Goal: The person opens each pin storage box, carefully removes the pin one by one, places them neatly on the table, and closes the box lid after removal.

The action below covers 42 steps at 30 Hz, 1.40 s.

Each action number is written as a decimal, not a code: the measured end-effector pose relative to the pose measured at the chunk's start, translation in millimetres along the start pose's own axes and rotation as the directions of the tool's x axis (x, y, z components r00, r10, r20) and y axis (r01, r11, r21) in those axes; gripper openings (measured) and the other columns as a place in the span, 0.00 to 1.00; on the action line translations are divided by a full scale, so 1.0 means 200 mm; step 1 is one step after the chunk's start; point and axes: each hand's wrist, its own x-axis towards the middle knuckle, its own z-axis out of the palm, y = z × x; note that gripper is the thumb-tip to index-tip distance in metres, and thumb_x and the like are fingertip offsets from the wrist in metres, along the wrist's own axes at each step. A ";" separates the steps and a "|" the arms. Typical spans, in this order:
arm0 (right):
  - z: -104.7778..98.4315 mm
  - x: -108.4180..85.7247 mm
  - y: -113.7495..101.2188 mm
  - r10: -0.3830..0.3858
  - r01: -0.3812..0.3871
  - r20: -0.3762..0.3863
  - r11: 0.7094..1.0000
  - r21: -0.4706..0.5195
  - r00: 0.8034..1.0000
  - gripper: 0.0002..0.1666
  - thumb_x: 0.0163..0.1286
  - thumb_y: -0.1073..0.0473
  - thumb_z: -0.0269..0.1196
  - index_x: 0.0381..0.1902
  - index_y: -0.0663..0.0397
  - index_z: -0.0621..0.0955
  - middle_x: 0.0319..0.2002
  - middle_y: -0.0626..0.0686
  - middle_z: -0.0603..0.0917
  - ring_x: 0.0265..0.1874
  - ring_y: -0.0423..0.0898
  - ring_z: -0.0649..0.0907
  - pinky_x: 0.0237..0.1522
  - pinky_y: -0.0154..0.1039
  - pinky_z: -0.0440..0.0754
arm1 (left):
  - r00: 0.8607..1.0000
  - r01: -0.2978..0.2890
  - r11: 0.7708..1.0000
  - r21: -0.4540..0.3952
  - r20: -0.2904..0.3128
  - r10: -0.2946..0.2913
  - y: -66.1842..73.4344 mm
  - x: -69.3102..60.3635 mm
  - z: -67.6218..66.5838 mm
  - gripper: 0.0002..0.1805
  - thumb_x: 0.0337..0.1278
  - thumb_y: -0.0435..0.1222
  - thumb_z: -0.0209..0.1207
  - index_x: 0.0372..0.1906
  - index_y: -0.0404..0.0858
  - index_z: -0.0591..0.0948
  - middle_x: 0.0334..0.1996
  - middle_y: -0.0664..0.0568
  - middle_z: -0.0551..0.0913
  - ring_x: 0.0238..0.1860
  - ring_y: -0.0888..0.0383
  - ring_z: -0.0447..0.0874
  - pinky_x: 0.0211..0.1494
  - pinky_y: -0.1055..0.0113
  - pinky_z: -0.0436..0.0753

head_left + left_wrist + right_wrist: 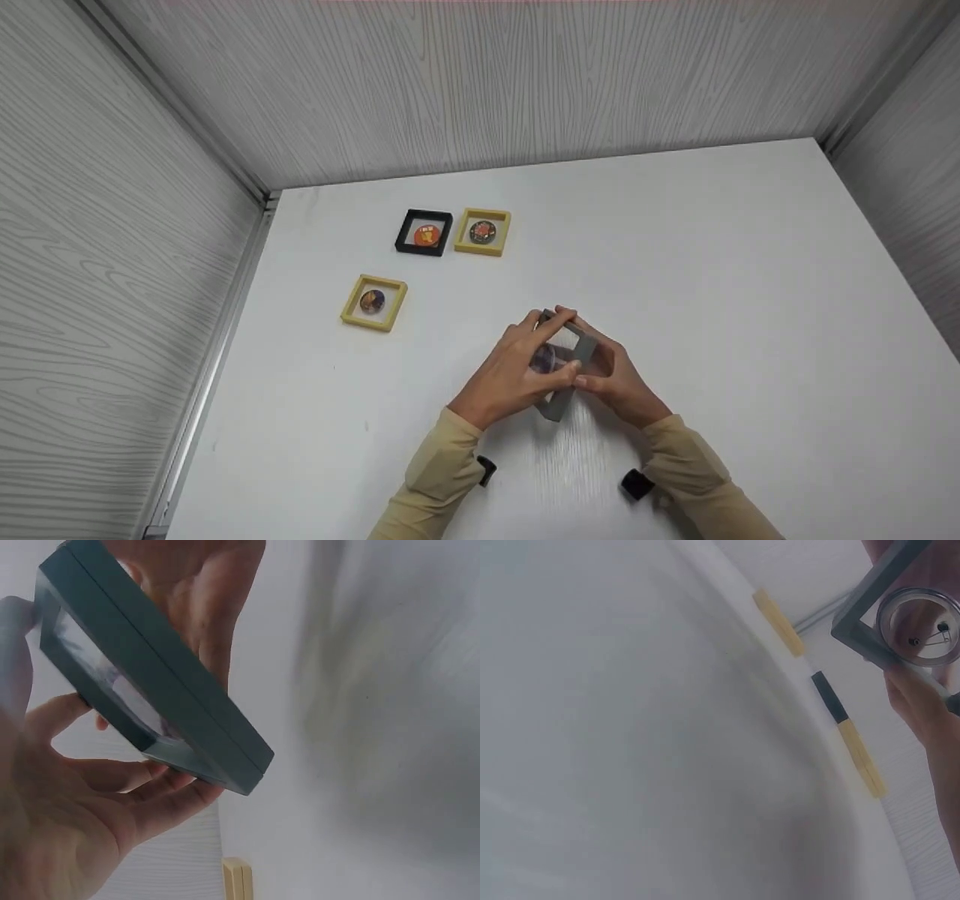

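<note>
Both hands hold a grey floating display frame (586, 347), tilted up off the white table. My left hand (510, 371) spans its near face, the thumb on the lower right edge and a finger stretched toward the top. My right hand (621, 379) grips the frame's right side, with its thumb close to the left thumb. Behind the clear film sits a round badge (919, 630); in the right wrist view its back and a pin-like fitting show. From the left wrist, the frame's thick two-layer edge (161, 667) appears. Fingers hide part of the frame in the head view.
On the table's left half lie a black frame (401, 244) with an orange round badge, a yellow frame (478, 251) beside it, and another yellow frame (367, 324) nearer. Each holds one round badge. Wood-grain panels (487, 82) enclose the white table (712, 262).
</note>
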 end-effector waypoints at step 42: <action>-0.05 -0.06 -0.01 0.204 -0.213 0.061 0.938 0.272 0.977 0.43 0.68 0.66 0.51 0.80 0.49 0.52 0.77 0.66 0.47 0.69 0.67 0.66 0.64 0.58 0.68 | 0.979 0.172 0.972 -0.157 0.137 -0.151 -0.07 -0.07 -0.01 0.44 0.57 0.77 0.36 0.77 0.72 0.42 0.70 0.42 0.62 0.65 0.49 0.69 0.58 0.46 0.74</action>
